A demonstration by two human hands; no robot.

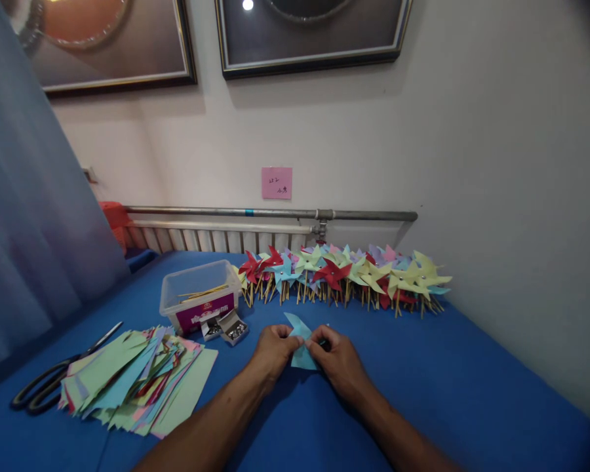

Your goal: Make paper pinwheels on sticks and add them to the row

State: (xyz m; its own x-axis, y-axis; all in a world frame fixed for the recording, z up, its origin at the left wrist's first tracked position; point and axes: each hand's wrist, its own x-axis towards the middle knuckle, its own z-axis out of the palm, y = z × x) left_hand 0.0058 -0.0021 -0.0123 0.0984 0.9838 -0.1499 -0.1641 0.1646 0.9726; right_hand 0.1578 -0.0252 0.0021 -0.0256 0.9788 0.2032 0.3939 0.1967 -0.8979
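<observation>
A light-blue paper pinwheel (302, 358), partly folded, is held up between both hands just above the blue table cover. My left hand (274, 351) pinches its left side between thumb and fingers. On the other side, my right hand (335, 357) is closed with its thumb and fingertips at the middle of the paper. Whether a pin is between those fingertips cannot be made out. Beyond the hands stands a long row of finished pinwheels (332, 274) on thin sticks, in red, yellow, green, blue and purple.
A clear plastic box (199, 278) with wooden sticks (204, 294) stands left of centre. Against it are small open boxes of metal pins (235, 330). Cut coloured paper (142, 380) lies piled at front left beside black-handled scissors (54, 383). A radiator (216, 236) and pipe run along the wall.
</observation>
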